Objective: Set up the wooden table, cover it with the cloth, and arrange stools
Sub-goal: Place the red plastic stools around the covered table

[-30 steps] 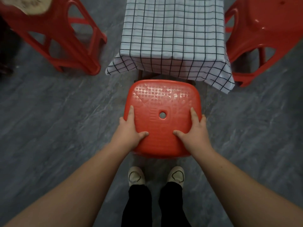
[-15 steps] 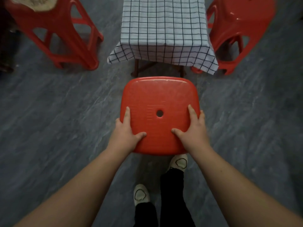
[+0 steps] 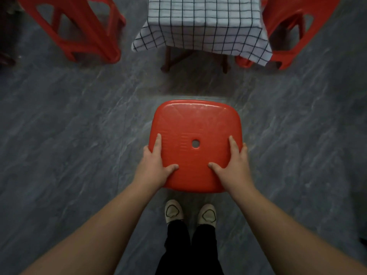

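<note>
Head view: left hand [image 3: 154,169] and right hand [image 3: 234,167] clamped on square red plastic stool seat [image 3: 196,124], thumbs on top, well short of checked-cloth-covered wooden table [image 3: 202,26].

Grey marbled floor [image 3: 69,135], pale shoes [image 3: 174,211]

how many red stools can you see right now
3. One stool is gripped at its seat by both hands, in front of the covered table. One stool stands left of the table, one right. Others may be out of frame.
</note>
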Demonstrator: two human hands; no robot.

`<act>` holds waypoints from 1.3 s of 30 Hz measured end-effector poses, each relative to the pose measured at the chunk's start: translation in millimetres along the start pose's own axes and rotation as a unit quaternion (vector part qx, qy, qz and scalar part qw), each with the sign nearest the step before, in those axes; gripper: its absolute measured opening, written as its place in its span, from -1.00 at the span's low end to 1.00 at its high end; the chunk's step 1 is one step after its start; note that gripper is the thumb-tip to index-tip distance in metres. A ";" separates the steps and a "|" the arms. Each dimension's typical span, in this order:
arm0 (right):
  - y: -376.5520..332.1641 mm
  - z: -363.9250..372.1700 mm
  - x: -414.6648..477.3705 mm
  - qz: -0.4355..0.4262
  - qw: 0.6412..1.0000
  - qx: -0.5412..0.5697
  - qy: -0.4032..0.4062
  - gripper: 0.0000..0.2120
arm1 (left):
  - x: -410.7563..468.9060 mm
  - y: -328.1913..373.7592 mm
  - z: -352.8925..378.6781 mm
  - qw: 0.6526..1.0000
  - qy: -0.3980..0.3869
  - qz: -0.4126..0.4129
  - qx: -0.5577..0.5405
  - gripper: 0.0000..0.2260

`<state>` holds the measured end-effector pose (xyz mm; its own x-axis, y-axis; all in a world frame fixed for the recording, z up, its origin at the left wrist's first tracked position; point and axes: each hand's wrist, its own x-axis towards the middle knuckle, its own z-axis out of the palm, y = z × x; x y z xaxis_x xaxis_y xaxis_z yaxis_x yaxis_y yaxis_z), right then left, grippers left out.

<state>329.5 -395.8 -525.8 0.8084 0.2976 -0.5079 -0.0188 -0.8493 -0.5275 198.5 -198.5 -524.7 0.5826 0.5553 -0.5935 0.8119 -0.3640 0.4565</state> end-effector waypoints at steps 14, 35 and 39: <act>55.5 48.4 3.5 0.015 0.999 -0.021 -0.028 0.02 | 4.5 -46.2 69.2 1.000 -0.014 -0.007 0.004 0.03; -3.6 -28.1 -26.9 0.008 0.981 -0.149 -0.120 -0.27 | -30.9 -2.8 0.7 0.990 -0.062 -0.036 0.125 -0.31; -51.8 -81.2 -74.3 -0.029 0.983 -0.157 -0.093 -0.29 | -72.0 30.0 -65.4 0.989 -0.040 0.022 0.144 -0.34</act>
<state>318.2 -409.3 -405.5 0.6811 0.3990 -0.6139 0.2308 -0.9127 -0.3372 178.4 -200.5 -424.9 0.6094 0.4773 -0.6330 0.7561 -0.5902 0.2829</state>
